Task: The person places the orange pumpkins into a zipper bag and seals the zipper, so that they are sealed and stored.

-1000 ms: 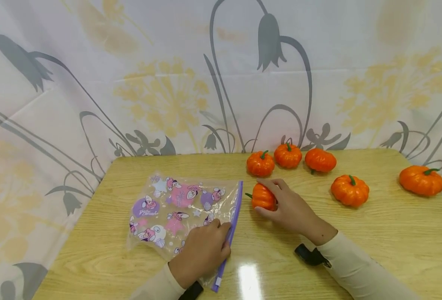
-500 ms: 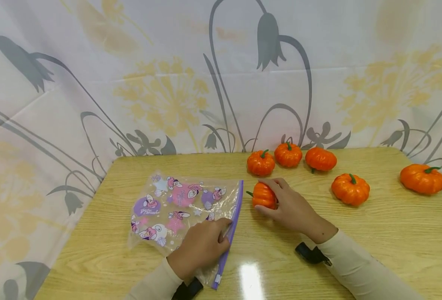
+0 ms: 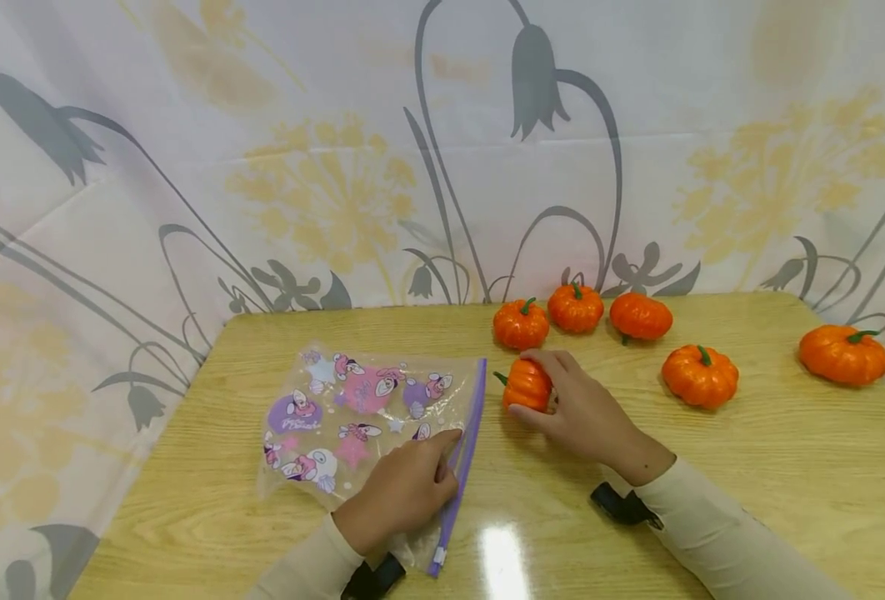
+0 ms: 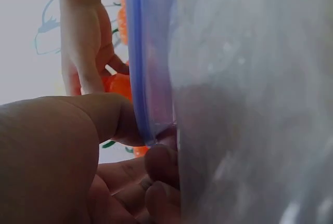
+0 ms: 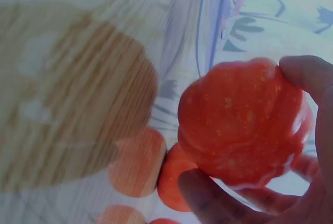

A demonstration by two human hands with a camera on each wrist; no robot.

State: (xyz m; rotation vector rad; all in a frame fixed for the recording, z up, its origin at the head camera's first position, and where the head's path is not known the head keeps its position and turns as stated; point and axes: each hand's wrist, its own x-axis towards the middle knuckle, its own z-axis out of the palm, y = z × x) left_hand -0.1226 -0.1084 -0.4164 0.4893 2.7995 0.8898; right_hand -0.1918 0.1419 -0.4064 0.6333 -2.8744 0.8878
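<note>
On the left half of the table lies a clear zip bag [image 3: 367, 392] printed with pink and purple cartoon figures. Its purple zip edge [image 3: 475, 408] faces right, with a white slider at the near end. My left hand [image 3: 405, 483] pinches this edge; in the left wrist view the thumb [image 4: 112, 115] and curled fingers meet at the purple strip [image 4: 136, 63]. Just right of the bag, my right hand [image 3: 585, 412] grips a small orange pumpkin [image 3: 525, 386] between thumb and fingers. Its green stem points left toward the bag. The right wrist view shows the pumpkin's ribbed underside [image 5: 239, 125].
Three more pumpkins stand in a row at the back: one left [image 3: 521, 324], one middle [image 3: 575, 308], one right [image 3: 641, 317] with its stem down. Another pumpkin [image 3: 701, 377] is right of my right hand, and one [image 3: 844, 355] lies at the far right. A flowered cloth [image 3: 322, 100] hangs behind.
My left hand has slid slightly up along the zip edge, its index finger now stretched out. The pumpkin in my right hand has tilted a little and shifted slightly away from me.
</note>
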